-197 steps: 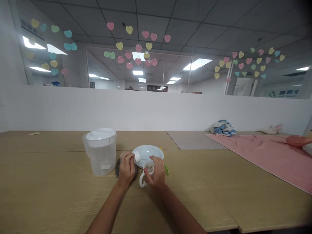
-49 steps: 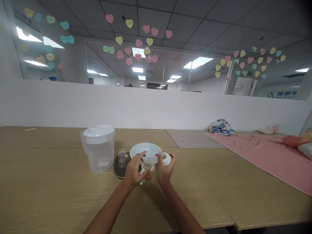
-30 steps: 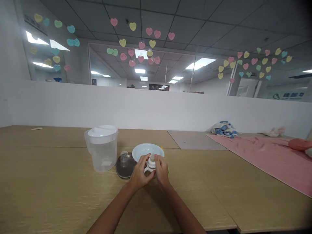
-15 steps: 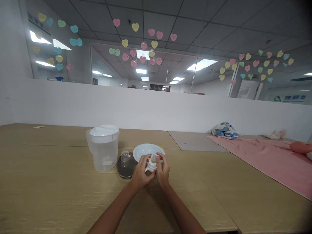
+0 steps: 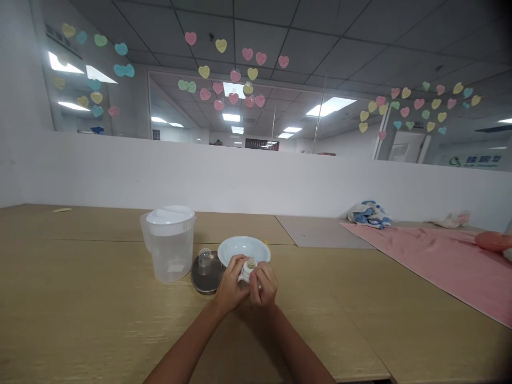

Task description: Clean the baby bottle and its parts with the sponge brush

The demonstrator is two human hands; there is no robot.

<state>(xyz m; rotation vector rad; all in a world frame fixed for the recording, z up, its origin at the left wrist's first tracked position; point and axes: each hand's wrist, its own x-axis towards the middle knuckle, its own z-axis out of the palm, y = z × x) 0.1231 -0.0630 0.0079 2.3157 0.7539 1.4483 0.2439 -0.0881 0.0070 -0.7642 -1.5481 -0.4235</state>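
Open-plan office: grid ceiling panels (image 5: 320,32), glass partitions (image 5: 296,122), heart notes (image 5: 253,73), long desks (image 5: 80,320).

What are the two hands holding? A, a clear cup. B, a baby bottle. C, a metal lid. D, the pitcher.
B: the left hand and right hand both grip the baby bottle, teat up, in front of the bowl.

Baby bottle (image 5: 246,276): white collar (image 5: 247,271), pale teat (image 5: 250,263) pointing up, slightly tilted, held, lower part hidden.
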